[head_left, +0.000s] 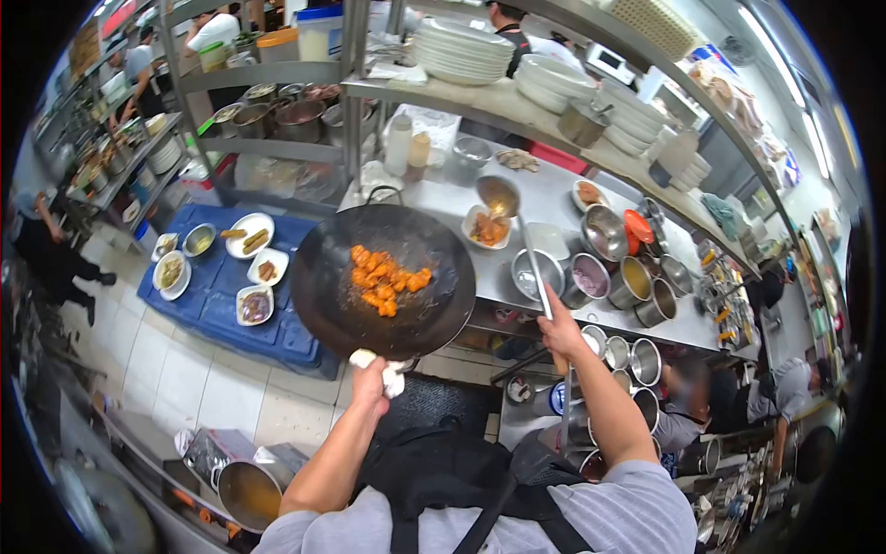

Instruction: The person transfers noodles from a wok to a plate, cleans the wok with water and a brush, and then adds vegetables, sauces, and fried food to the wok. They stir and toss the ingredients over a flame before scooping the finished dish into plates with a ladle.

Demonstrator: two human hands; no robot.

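Observation:
My left hand (371, 386) is closed around a white cloth (391, 377) at the near rim of a large dark wok (318, 277). Orange-coated food pieces (378, 277) lie in the middle of the wok, which is held up between the blue chest and the steel counter. In my right hand (561, 328) is the long handle of a ladle (499, 196). Its bowl, with some brownish liquid in it, hangs over the counter beside a white bowl of similar food (486, 227).
Several small dishes stand on the blue chest (198, 305) at left. Metal pots (631, 282) line the steel counter (443, 198) at right. Above it runs a shelf with stacked white plates (466, 46). A pot of brown liquid (249, 496) sits behind at lower left. Co-workers (55, 240) stand farther off.

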